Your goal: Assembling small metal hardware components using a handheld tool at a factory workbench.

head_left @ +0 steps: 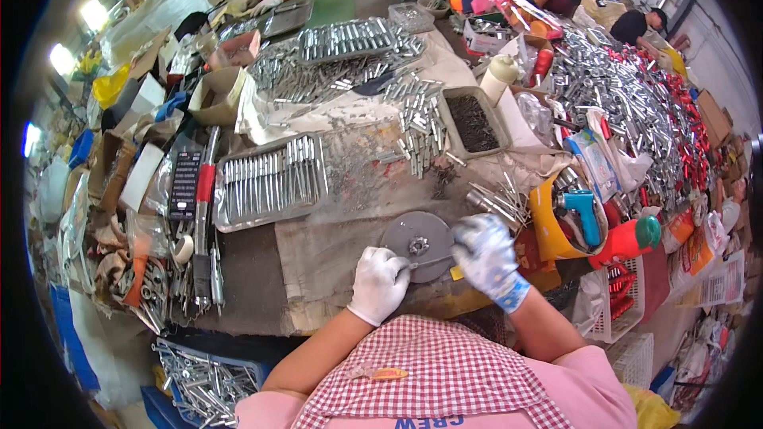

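Gripping a thin rod (pixel 429 260), I keep my left hand (pixel 379 284) and right hand (pixel 482 253) closed on its ends, steadying it over the disc (pixel 417 245) near the table's (pixel 318 258) front edge.

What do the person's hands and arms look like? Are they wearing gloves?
Yes. The left hand wears a plain white glove. The right hand wears a white glove with a bluish speckled pattern and a blue cuff. Both forearms are bare, with short pink sleeves higher up and a red-and-white checked apron.
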Action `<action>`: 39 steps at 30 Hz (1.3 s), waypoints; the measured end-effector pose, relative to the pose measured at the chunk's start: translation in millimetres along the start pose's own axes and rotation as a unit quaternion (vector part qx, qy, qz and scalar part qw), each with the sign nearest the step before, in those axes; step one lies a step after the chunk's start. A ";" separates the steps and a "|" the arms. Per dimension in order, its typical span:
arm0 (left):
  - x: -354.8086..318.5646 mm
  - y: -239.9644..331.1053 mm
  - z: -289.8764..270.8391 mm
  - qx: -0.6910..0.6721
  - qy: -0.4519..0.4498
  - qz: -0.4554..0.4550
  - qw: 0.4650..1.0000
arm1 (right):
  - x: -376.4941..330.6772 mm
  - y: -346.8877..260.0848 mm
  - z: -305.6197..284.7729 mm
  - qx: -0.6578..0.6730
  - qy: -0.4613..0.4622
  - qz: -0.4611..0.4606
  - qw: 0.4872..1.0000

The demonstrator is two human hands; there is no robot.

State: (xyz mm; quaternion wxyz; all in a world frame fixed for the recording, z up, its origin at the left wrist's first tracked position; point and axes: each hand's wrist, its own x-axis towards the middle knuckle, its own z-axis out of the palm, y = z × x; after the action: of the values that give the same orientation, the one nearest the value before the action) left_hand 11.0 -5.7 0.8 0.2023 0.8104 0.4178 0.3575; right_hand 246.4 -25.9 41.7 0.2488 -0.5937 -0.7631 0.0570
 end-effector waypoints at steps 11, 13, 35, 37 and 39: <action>10.4 17.6 -22.2 -0.265 -0.027 -0.165 0.950 | -10.9 -22.4 12.8 -0.046 -0.052 -0.063 0.996; 14.0 17.1 -30.0 -0.396 -0.030 -0.260 0.880 | -9.3 -33.0 15.6 0.061 0.035 -0.048 0.996; 152.5 -202.1 -141.7 0.208 -0.082 -0.302 0.927 | 4.5 -34.2 -2.6 0.566 0.041 0.135 0.812; 167.6 -206.1 -134.1 0.232 -0.127 -0.331 0.906 | 3.8 -34.4 -8.6 0.603 0.072 0.141 0.782; 166.7 -227.9 -134.2 0.270 -0.128 -0.265 0.917 | 9.4 -29.1 -21.0 0.563 0.109 0.280 0.770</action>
State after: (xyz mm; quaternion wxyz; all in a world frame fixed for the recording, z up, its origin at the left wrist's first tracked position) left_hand -144.9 264.9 15.3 0.1150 0.7326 0.6684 0.0576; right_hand 228.7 -29.9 74.0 0.5931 -0.5368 -0.3619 0.4786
